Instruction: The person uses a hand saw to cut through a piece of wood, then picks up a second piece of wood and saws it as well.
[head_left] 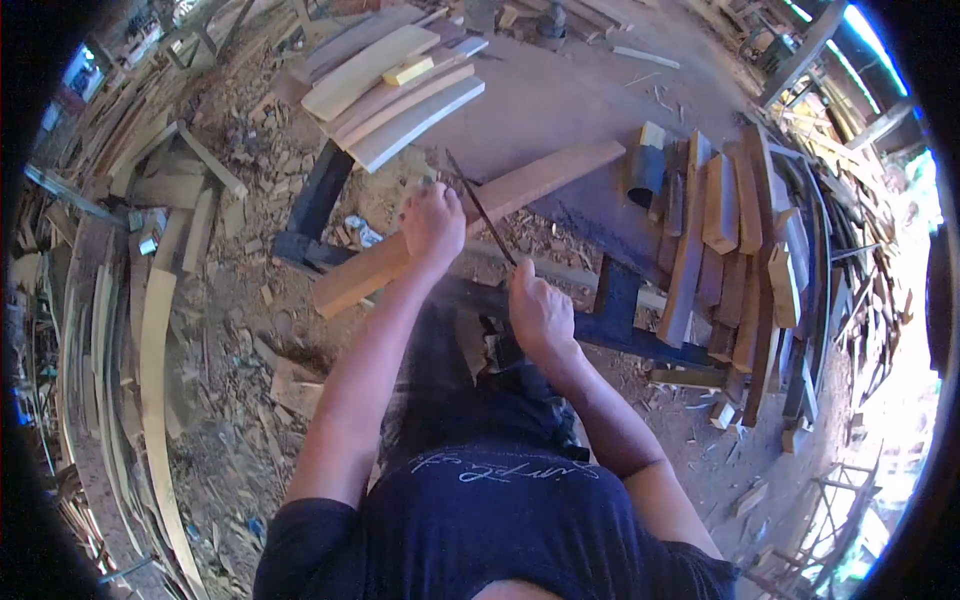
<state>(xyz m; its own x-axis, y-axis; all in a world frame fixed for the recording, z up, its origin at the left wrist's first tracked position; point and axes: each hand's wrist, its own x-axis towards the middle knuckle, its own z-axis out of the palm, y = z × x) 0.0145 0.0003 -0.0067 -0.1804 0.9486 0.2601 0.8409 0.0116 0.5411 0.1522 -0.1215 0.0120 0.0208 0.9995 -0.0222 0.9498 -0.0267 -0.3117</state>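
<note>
A long reddish-brown wooden beam [540,182] lies slantwise in front of me, across a dark frame. My left hand [433,222] is closed over the beam left of its middle, its fingers partly hidden. In my right hand [542,308] is a long, thin dark-bladed tool [480,208], seen nearly edge-on. Its blade points up and to the left, crossing the beam just right of my left hand. The handle is hidden inside my fist, and the exact kind of tool cannot be made out.
Stacked planks [395,85] lie at the far left of the dark frame [322,195]. More wooden pieces [690,235] are piled on its right side, beside a dark cylinder [647,175]. Long strips [158,330] lie at left, with scraps and chips over the ground.
</note>
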